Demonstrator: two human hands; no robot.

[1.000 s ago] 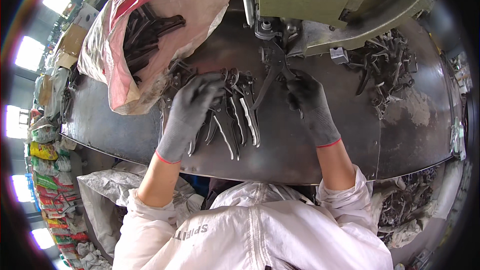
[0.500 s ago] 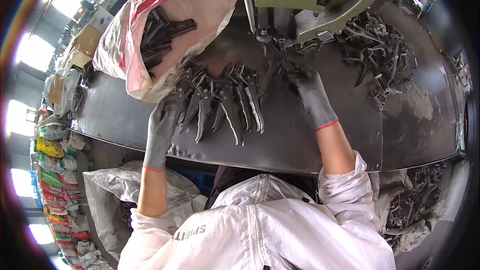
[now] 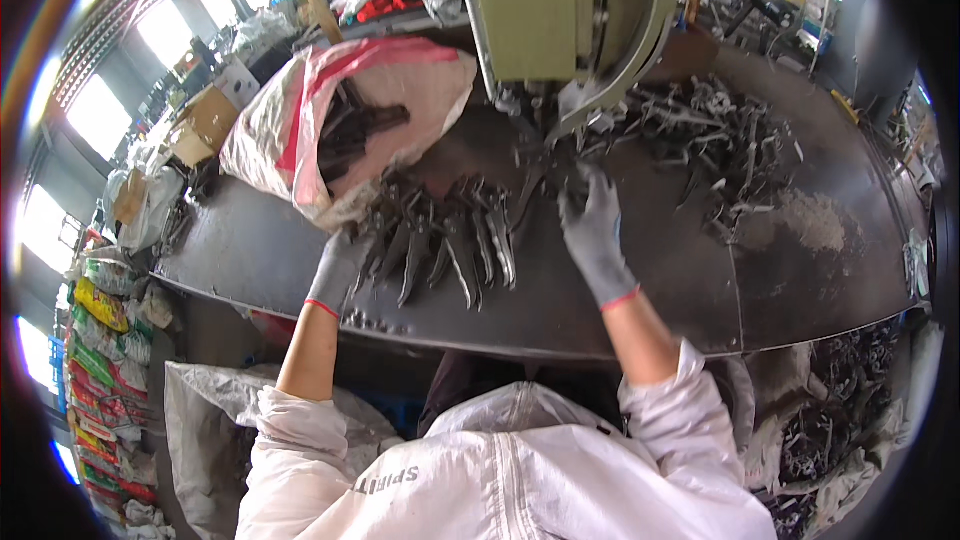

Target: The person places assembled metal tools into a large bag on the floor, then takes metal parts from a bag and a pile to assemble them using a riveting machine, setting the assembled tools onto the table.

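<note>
My right hand (image 3: 594,230), in a grey glove with a red cuff edge, reaches below the head of a green press (image 3: 525,25). Its fingers curl round something dark that I cannot make out. In a matching glove, my left hand (image 3: 343,265) is at the left end of a row of plier-like hand tools (image 3: 455,245), right by the sack's lower edge. Its fingertips are hidden among the dark tools there. The tools lie side by side, with dark and silvery handles toward me. Behind my left hand, a white-and-pink sack (image 3: 425,90) gapes with dark metal parts (image 3: 350,135) inside.
A heap of loose metal levers (image 3: 715,135) covers the table's right rear. The metal table (image 3: 640,310) has a curved-looking front edge. More sacks of parts stand below it, one at lower right (image 3: 830,430) and one at lower left (image 3: 205,420). Cardboard boxes (image 3: 205,125) are at far left.
The view has tilted up, showing more of the room behind. My right hand has drawn back slightly from the press head. My left hand remains beside the row of tools.
</note>
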